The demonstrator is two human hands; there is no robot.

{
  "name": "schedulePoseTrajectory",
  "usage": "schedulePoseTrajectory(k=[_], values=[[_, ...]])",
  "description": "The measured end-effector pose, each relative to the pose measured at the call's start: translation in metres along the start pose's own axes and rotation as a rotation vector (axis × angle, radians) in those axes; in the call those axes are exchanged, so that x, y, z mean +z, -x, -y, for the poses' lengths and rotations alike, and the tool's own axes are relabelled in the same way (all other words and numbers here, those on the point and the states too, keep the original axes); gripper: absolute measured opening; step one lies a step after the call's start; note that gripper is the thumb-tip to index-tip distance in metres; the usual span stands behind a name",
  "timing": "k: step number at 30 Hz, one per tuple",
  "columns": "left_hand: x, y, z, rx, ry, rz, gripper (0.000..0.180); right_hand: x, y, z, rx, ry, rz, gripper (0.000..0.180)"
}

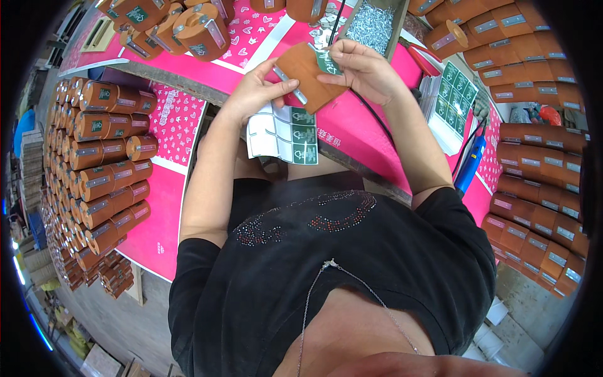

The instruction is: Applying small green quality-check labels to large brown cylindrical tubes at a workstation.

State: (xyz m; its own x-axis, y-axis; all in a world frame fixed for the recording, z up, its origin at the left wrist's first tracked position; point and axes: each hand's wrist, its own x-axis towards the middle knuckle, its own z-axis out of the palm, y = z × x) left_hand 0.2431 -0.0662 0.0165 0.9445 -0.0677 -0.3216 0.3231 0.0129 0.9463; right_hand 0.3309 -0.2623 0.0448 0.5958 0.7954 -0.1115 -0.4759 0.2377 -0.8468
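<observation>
My left hand [260, 91] is closed on a brown cylindrical wooden block [308, 72], which lies on its side above the table's near edge. A silver metal strip [290, 86] runs along it, close to my left thumb. My right hand [364, 69] pinches a small green label sticker [327, 63] at the block's far right end. The sticker overlaps the block; whether it is fully stuck down I cannot tell. Just below the block, a sticker sheet [305, 144] with green labels and bare white backing hangs over the table edge.
Similar blocks pile up at left [113, 129], upper left [201, 31] and right [534, 157]. A tray of small silver fasteners [370, 28] sits at the back. Sticker sheets [455, 94] stack on the right, near a blue tool [471, 166]. A black cable [377, 116] crosses the pink tabletop.
</observation>
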Motion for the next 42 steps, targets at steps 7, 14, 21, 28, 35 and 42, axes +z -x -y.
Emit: schedulePoseTrajectory(k=[7,14,21,28,35,42], values=[[0.007,-0.015,0.013,0.122,0.273,0.029,0.049,-0.001,-0.016,0.031,0.223,0.477,0.088,0.012],[0.008,-0.016,0.01,0.112,0.278,0.022,0.048,0.005,-0.03,0.035,0.293,0.752,0.032,0.015],[0.011,-0.014,0.006,0.158,0.148,-0.007,0.052,0.01,-0.032,0.033,0.324,0.882,0.025,0.014],[0.014,-0.016,0.006,0.179,0.154,-0.027,0.057,0.01,-0.035,0.026,0.308,0.923,-0.024,0.014],[0.018,-0.016,0.003,0.139,0.116,-0.093,0.057,0.007,-0.037,0.024,0.29,1.01,-0.011,0.014],[0.019,-0.016,0.001,0.117,0.062,-0.103,0.056,0.001,-0.039,0.022,0.282,1.094,-0.006,0.02]])
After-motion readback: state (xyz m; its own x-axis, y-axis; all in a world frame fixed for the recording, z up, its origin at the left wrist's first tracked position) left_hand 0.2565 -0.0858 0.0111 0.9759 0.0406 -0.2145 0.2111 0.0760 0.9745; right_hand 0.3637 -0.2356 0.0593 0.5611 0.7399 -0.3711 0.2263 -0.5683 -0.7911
